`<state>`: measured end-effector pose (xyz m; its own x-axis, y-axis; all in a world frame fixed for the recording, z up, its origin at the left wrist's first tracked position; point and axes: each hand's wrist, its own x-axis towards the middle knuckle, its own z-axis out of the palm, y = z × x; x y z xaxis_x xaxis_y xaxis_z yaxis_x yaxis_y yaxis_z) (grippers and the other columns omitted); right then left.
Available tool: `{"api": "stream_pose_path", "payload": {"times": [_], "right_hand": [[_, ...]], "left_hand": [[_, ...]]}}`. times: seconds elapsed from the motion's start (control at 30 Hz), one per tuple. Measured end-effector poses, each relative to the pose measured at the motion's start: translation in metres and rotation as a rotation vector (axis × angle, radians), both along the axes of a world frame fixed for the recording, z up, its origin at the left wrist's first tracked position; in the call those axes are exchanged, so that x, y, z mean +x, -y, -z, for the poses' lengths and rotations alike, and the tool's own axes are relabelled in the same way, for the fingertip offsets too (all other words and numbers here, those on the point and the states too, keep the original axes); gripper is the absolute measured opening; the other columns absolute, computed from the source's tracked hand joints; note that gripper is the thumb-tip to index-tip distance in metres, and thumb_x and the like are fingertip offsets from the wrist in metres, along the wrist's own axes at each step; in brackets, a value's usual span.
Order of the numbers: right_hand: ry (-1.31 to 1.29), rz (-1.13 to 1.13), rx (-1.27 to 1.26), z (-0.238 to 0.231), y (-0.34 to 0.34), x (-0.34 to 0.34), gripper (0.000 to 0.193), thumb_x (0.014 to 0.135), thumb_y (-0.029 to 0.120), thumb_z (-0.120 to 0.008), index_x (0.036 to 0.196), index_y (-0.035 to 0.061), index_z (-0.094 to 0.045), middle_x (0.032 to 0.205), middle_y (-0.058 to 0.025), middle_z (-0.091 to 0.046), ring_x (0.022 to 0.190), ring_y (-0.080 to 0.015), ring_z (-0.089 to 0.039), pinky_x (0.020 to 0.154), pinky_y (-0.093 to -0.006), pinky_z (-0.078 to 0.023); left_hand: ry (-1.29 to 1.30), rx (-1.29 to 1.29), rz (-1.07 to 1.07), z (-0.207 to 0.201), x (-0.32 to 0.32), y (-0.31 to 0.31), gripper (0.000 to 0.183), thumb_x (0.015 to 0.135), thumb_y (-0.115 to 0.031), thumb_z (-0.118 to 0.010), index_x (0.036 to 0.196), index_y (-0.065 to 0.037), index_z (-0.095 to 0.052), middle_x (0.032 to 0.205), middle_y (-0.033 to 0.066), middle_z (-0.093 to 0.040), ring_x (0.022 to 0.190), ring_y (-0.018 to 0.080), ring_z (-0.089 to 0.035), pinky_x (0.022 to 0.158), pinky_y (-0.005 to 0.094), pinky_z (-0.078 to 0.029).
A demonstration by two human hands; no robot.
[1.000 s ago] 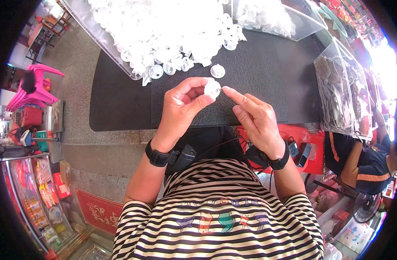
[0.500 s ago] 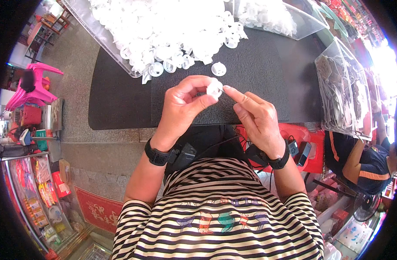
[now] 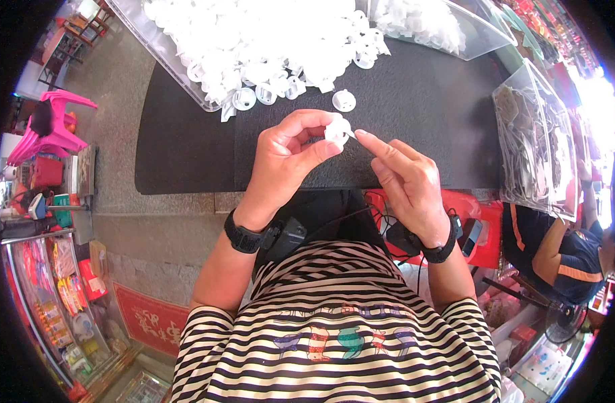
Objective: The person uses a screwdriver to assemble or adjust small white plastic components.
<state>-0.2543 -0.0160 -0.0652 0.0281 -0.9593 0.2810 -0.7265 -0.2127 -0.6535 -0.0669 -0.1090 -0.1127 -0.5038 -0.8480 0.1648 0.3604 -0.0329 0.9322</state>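
Observation:
My left hand (image 3: 295, 151) pinches a small round white plastic part (image 3: 335, 129) between thumb and fingers, above the dark table mat. A thin white tab juts from the part's right side. My right hand (image 3: 407, 176) has its index finger stretched out, the tip at or very near that tab; I cannot tell whether they touch. Its thumb stands apart from the index finger, and nothing shows in its grasp. Just beyond my hands, a loose round white part (image 3: 343, 101) with a slot lies on the mat (image 3: 415, 114).
A big heap of similar white parts (image 3: 253, 47) spills from a clear bin (image 3: 169, 64) at the far side. Another clear bin (image 3: 478, 43) stands far right. A clear box (image 3: 536, 141) holds grey cord-like pieces. Another person (image 3: 569, 258) sits at right. Pink stools (image 3: 59, 127) stand left.
My right index finger has drawn slightly right of the white part, and the tab between them shows more clearly. The part has turned a little in my left hand. The view has shifted slightly.

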Motion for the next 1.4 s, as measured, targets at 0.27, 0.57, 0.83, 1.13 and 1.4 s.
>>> {"api": "stream_pose_path", "payload": {"times": [0.27,0.57,0.83,1.13,1.4], "right_hand": [[-0.019,-0.001,0.000,0.000,0.001,0.002,0.041,0.088,0.005,-0.062,0.127,0.0148,-0.066,0.069,-0.0104,-0.051,0.057,-0.0285,-0.055,0.056,-0.0385,-0.045],[-0.035,-0.031,-0.058,0.001,0.002,0.005,0.040,0.087,-0.003,-0.060,0.126,0.0054,-0.065,0.066,-0.0089,-0.044,0.054,-0.0212,-0.045,0.053,-0.0333,-0.039],[-0.059,-0.021,-0.054,0.001,0.001,0.004,0.043,0.085,-0.004,-0.062,0.126,0.0093,-0.066,0.066,-0.0102,-0.045,0.054,-0.0241,-0.047,0.053,-0.0336,-0.042],[-0.271,-0.058,-0.049,-0.018,0.000,0.001,0.044,0.083,-0.003,-0.062,0.125,0.0098,-0.067,0.067,-0.0105,-0.049,0.054,-0.0245,-0.052,0.053,-0.0345,-0.043],[-0.250,-0.085,-0.012,-0.028,0.002,-0.011,0.045,0.082,0.000,-0.062,0.124,0.0127,-0.067,0.068,-0.0092,-0.052,0.055,-0.0256,-0.055,0.053,-0.0365,-0.046]], "left_hand": [[-0.015,-0.011,0.002,0.003,0.000,0.000,0.029,0.086,0.004,-0.071,0.114,0.001,-0.064,0.109,0.0047,-0.065,0.098,0.0112,-0.063,0.087,0.0258,-0.055],[0.039,-0.064,0.007,0.002,0.002,0.000,0.027,0.088,0.002,-0.070,0.114,0.002,-0.065,0.114,0.0072,-0.064,0.101,0.0133,-0.063,0.089,0.0274,-0.053],[0.090,-0.076,0.009,0.000,0.002,0.001,0.027,0.088,0.000,-0.070,0.114,0.002,-0.065,0.114,0.0072,-0.065,0.101,0.0129,-0.063,0.089,0.0269,-0.053],[0.113,-0.089,0.027,-0.004,0.001,-0.002,0.025,0.086,0.000,-0.072,0.111,0.002,-0.068,0.104,0.0049,-0.069,0.094,0.0095,-0.065,0.084,0.0252,-0.055],[0.090,-0.024,0.037,-0.003,0.002,0.000,0.029,0.087,0.000,-0.071,0.115,0.001,-0.066,0.100,0.0052,-0.070,0.094,0.0090,-0.064,0.085,0.0245,-0.054]]}}
